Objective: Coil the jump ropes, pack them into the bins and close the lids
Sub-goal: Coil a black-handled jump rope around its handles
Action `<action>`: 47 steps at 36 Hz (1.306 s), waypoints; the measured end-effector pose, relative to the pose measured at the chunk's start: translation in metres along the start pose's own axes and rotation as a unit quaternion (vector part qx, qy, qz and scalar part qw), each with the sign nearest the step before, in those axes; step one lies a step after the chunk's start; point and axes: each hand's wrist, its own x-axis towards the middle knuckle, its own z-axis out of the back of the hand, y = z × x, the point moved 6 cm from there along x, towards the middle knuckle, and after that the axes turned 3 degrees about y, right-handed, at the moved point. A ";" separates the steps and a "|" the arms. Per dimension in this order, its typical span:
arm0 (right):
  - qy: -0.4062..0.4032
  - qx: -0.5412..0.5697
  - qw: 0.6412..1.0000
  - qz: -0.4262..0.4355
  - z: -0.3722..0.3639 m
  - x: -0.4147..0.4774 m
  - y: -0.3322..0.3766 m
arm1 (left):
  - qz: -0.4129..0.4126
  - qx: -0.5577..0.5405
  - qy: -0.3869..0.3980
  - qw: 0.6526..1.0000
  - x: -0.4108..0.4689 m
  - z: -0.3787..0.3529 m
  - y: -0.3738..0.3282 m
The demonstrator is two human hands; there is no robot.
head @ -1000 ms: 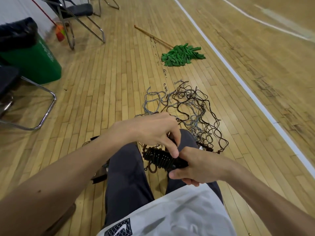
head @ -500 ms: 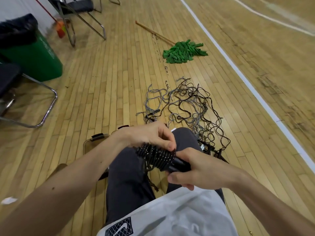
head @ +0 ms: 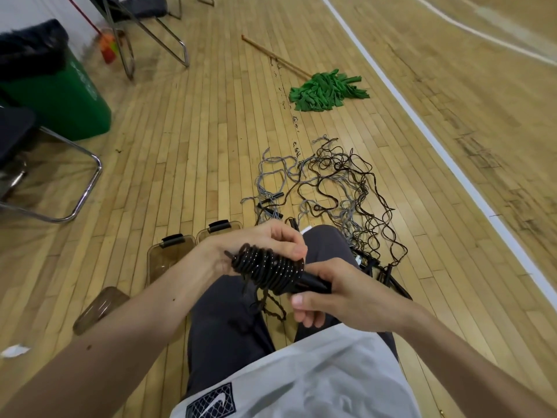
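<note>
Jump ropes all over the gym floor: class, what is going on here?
A seated person is coiling a black jump rope around its handle: the right hand grips the handle, the left hand holds the wraps. A tangle of loose ropes lies ahead on the floor. Brown bins sit by the left leg.

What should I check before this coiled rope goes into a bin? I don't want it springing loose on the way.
1. Coiled jump rope wound tight around its handles: ok.
2. Loose tail end tucked in: not ok, strands dangle below the coil.
3. Right hand gripping the handle end: ok.
4. Left hand pinning the wraps: ok.
5. Bin within reach on the person's left: ok; whether its lid is off, cannot tell.
6. Remaining ropes done: not ok, a tangled pile lies on the floor.
</note>
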 end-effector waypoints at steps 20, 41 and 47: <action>-0.168 0.011 0.985 0.043 0.046 0.006 -0.023 | 0.058 -0.088 -0.095 0.990 0.002 -0.032 0.042; -0.260 -0.050 0.959 -0.102 0.073 0.008 -0.072 | 0.120 0.506 -0.150 0.841 -0.002 -0.039 0.016; -0.138 -0.025 0.973 -0.181 0.059 0.009 -0.076 | 0.102 0.646 -0.126 0.746 -0.005 -0.040 -0.017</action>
